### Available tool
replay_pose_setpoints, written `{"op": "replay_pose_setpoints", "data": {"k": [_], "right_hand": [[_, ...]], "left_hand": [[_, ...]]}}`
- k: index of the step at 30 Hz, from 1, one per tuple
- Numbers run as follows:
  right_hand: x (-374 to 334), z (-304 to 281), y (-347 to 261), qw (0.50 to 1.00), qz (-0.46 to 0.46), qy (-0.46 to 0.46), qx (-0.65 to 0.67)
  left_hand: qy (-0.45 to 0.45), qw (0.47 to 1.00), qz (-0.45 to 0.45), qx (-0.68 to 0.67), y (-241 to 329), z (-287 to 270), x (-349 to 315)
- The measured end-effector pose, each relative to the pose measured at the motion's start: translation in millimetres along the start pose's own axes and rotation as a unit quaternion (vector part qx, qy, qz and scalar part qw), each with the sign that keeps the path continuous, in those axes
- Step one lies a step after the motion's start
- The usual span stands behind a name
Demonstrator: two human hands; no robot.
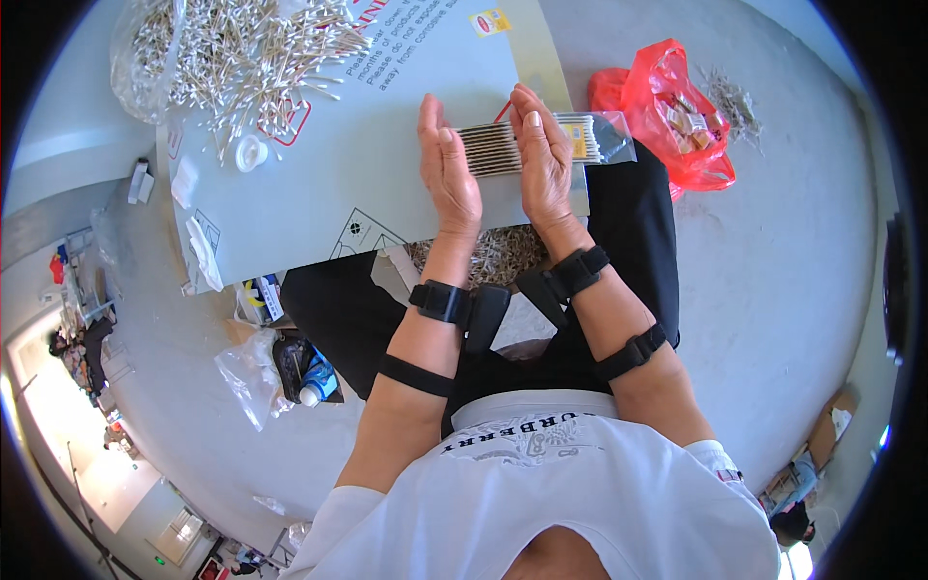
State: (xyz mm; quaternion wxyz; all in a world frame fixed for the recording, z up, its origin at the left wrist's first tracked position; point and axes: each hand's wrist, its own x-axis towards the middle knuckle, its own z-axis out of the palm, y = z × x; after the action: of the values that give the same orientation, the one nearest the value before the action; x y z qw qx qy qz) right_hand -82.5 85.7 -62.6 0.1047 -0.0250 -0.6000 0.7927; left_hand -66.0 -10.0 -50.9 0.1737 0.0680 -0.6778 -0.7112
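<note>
A flat row of cotton swabs (491,150) lies crosswise on the pale board in front of me, partly in a clear plastic bag (619,137) with a yellow label. My left hand (449,174) stands on edge at the row's left end, fingers stretched out and palm turned inward. Across the bag, near its label, is my right hand (544,164), also on edge with straight fingers. The swabs span the gap between both palms. How firmly either palm presses on them cannot be seen.
Loose cotton swabs (242,58) are heaped at the board's far left, beside a small white round container (251,153). A red plastic bag (667,106) with small packets stands right of the board (319,193). More swabs (503,253) lie below its near edge.
</note>
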Motion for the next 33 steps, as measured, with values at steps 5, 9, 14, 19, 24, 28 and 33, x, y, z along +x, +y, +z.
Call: {"op": "replay_pose_setpoints", "data": {"k": [5, 9, 14, 19, 24, 28, 33], "right_hand": [[4, -24, -16, 1.000, 0.002, -0.019, -0.013], [-18, -43, -70, 0.992, 0.068, -0.036, -0.098], [-72, -56, -71, 0.940, 0.137, -0.210, -0.233], [-69, -58, -73, 0.915, 0.104, -0.231, -0.315], [-53, -65, -69, 0.913, 0.068, -0.171, -0.363], [-42, -64, -67, 0.912, 0.050, -0.165, -0.373], [-26, -62, -70, 0.873, -0.059, -0.187, -0.447]], "left_hand": [[-0.016, 0.995, 0.053, 0.079, 7, -16, -4], [-0.097, 0.963, 0.094, 0.233, 12, -37, -11], [-0.187, 0.806, 0.160, 0.539, 19, -31, -22], [-0.224, 0.792, 0.155, 0.547, 18, -28, -24], [-0.243, 0.784, 0.143, 0.553, 17, -28, -26], [-0.237, 0.785, 0.145, 0.553, 16, -27, -26], [-0.224, 0.792, 0.145, 0.549, 19, -25, -21]]}}
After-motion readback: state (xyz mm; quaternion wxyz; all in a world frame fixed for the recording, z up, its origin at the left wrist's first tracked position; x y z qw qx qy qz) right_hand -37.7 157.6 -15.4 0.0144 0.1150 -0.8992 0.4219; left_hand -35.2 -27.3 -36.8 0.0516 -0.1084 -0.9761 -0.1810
